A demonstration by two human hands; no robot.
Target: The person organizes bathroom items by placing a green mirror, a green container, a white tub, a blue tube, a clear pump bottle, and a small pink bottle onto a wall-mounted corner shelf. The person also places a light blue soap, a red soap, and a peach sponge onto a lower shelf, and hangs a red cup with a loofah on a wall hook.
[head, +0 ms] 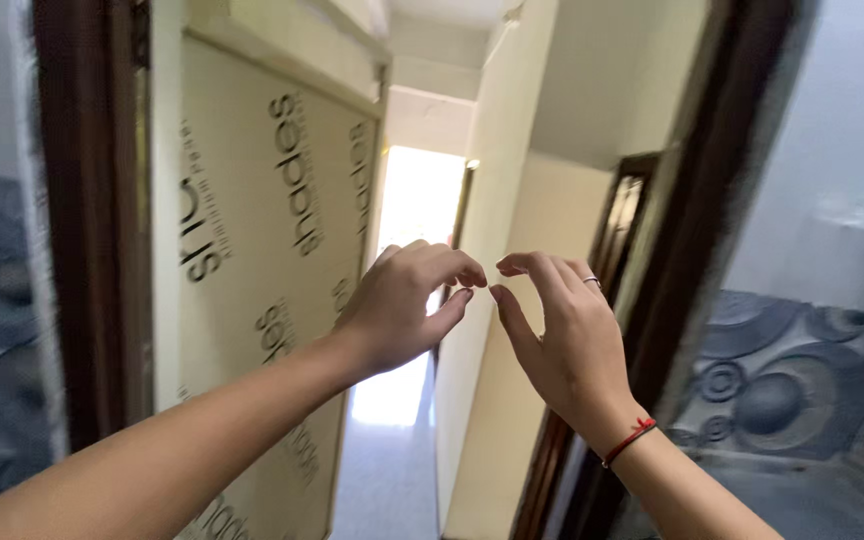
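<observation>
Both of my hands are raised in front of me in a doorway. My left hand [407,305] has its fingers curled, thumb and fingertips nearly pinched, and nothing shows in it. My right hand [557,335] curves the same way, its fingertips almost meeting those of the left; it wears a ring and a red string around the wrist. Neither hand touches the door frame or any object.
A dark wooden door frame [92,230] stands at the left and another dark post [712,190] at the right. A tall beige printed panel [272,280] leans along the left wall of a narrow corridor [392,460] that leads to a bright opening [417,200]. Grey patterned tiles [802,390] cover the right wall.
</observation>
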